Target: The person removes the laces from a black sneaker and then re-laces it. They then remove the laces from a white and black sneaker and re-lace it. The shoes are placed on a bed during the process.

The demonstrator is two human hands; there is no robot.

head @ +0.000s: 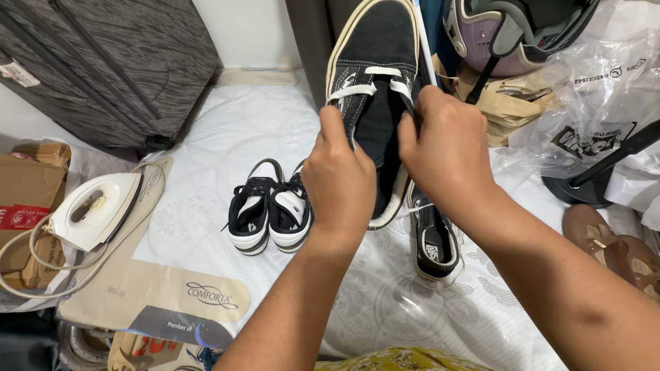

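Upper centre of frame: a black canvas shoe (375, 82) with a pale sole is held up, toe pointing away. The left hand (338, 180) pinches one side of the white lace (364, 86) and the right hand (447, 154) grips the other. The lace crosses only the eyelets nearest the toe; the rows below appear empty, so lacing looks barely begun. Its mate (434, 237) lies unlaced just right of centre, a small black-and-white pair (269, 214) to the left. All rest on a white quilted mattress (227, 137). Clutter rings it: grey suitcase (110, 62) upper left, white iron (93, 209) at left, helmet (509, 34) and plastic bags (605, 89) upper right.
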